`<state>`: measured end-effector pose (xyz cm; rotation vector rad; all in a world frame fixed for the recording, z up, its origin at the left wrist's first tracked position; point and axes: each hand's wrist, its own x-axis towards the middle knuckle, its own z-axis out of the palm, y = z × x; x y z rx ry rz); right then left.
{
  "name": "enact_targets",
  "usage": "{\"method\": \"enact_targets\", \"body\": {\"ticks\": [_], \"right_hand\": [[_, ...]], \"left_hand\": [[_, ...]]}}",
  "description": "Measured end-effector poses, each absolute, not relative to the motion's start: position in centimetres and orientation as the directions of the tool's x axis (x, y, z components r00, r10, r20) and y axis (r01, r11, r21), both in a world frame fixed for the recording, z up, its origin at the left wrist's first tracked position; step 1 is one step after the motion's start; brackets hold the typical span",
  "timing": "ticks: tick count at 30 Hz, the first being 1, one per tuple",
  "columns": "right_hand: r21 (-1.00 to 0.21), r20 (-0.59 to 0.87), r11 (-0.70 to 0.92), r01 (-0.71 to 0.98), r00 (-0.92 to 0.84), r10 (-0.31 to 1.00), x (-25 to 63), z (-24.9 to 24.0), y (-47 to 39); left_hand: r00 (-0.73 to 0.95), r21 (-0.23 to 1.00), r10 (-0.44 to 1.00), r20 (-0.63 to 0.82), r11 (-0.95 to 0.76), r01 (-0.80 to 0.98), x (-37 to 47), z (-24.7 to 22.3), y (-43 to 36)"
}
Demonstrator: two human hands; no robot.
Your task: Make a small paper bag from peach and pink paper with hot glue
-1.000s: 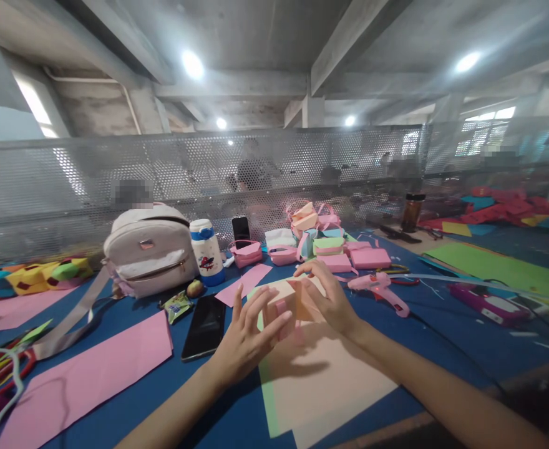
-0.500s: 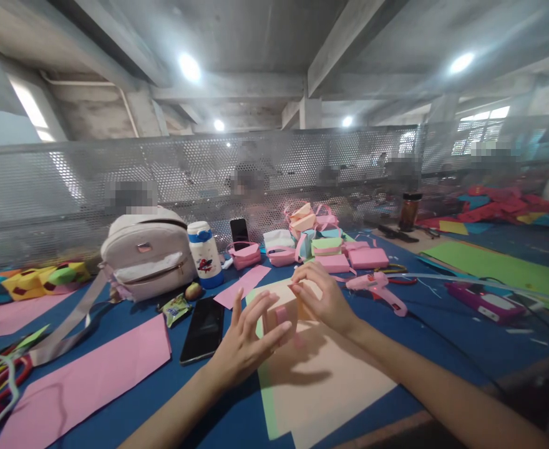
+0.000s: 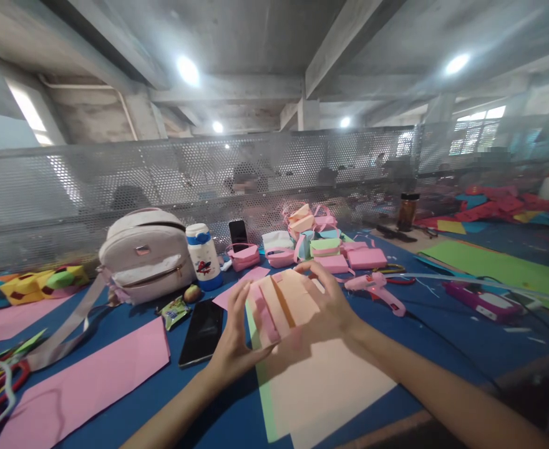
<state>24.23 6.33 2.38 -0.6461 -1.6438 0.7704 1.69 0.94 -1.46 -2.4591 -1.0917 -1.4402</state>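
Note:
Between my two hands is a small peach paper bag [image 3: 281,305] with a pink strip along its left side and a gap showing along its middle. My left hand [image 3: 239,333] grips its left end, with the thumb below and the fingers behind. On the right end, my right hand [image 3: 333,299] closes round it, its fingertips at the upper edge. Beneath lie peach paper sheets [image 3: 335,386] with a green sheet [image 3: 267,418] showing at their left edge. A pink hot glue gun [image 3: 377,290] rests to the right of my right hand.
Left of my hands lie a black phone [image 3: 202,333], a pink sheet [image 3: 92,380] and a snack packet [image 3: 174,312]. Behind stand a pale backpack [image 3: 148,259], a bottle [image 3: 204,255] and several small paper bags [image 3: 325,249]. A purple device [image 3: 483,299] sits at right.
The paper bag has turned so its gapped face shows more. My left fingers, spread before, now hold its left end; my right hand has shifted from pinching the top edge to holding its right end.

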Motion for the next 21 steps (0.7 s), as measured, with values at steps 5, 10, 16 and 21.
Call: {"method": "enact_targets", "body": {"ticks": [5, 10, 16, 21], "right_hand": [[-0.904, 0.425, 0.416, -0.098, -0.298, 0.855, 24.2, 1.4, 7.9], [-0.95, 0.311, 0.283, -0.13, -0.453, 0.836, 23.1, 0.2, 7.4], [-0.976, 0.217, 0.189, -0.107, -0.55, 0.806, 22.4, 0.9, 4.6], [-0.985, 0.161, 0.099, -0.139, -0.56, 0.812, 22.2, 0.8, 4.6]], "left_hand": [[0.065, 0.662, 0.715, 0.696, -0.675, 0.327, 1.7, -1.9, 2.1], [-0.12, 0.791, 0.783, 0.61, -0.591, 0.161, 1.1, -1.6, 3.5], [-0.265, 0.831, 0.788, 0.556, -0.52, 0.199, 0.2, -1.6, 4.0], [-0.361, 0.837, 0.76, 0.54, -0.443, 0.32, -0.1, -2.0, 4.2]]}}
